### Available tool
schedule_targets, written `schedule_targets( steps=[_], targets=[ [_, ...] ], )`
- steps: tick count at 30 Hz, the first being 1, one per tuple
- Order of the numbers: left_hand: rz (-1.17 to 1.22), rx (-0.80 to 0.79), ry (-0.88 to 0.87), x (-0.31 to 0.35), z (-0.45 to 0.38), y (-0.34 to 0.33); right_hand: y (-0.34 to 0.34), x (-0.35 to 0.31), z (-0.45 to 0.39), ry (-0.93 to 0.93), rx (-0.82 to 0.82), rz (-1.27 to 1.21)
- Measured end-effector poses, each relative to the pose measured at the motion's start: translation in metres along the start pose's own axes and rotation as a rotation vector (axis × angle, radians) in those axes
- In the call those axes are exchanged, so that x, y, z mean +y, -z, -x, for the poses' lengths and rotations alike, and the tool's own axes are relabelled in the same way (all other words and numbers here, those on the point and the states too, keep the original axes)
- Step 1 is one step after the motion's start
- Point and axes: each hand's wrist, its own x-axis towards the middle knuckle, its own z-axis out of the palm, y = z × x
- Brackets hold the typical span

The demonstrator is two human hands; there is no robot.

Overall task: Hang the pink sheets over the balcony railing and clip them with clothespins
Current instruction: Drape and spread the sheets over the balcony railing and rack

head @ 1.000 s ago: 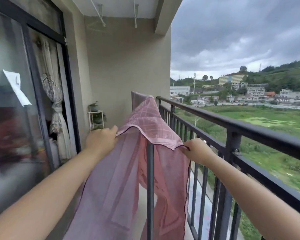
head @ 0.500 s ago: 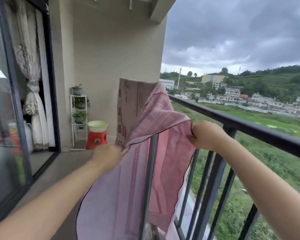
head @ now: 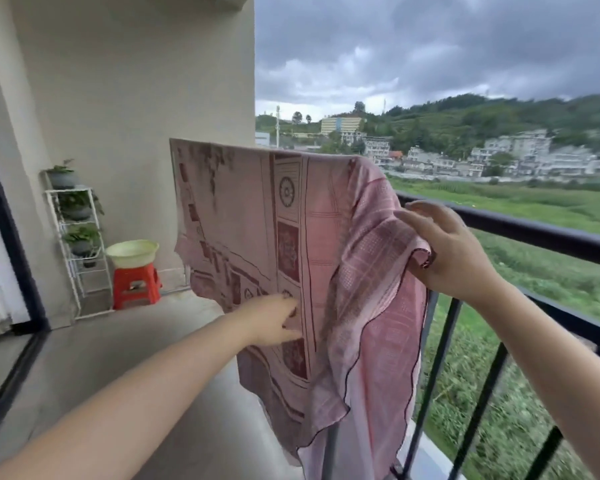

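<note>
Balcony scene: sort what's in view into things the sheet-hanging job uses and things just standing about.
Part of the job:
- pink sheet, draped over the railing
- railing
- left hand, touching the sheet's hanging face
- right hand, holding a bunched corner
No clothespins are visible.

Standing about:
- red stool
- pale basin on it
- white plant shelf

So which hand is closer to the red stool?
Left. The left hand lies on the pink sheet, just right of the red stool; the right hand is farther away, near the railing.
</note>
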Motion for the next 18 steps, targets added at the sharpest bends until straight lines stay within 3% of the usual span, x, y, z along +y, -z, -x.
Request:
schedule_targets(
  steps=[4,7,11,14,18],
  targets=[
    [0.109,0.264,0.031,-0.033,-0.019,0.021,0.001,-0.009,-0.015,0.173,-0.296,0.099],
    [0.167,0.458,-0.009,-0.049,-0.049,0.043,0.004,0.003,-0.015,0.053,-0.469,0.244],
    [0.145,0.686,-0.107,-0.049,-0.093,0.073,0.003,0.020,-0.013,-0.246,-0.653,0.503],
    [0.121,0.850,-0.166,-0.046,-0.123,0.089,-0.009,0.018,-0.011,-0.364,-0.480,0.449],
    [0.305,0.797,-0.227,-0.051,-0.148,0.093,-0.035,-0.020,-0.025,-0.555,-0.487,0.275]
  ],
)
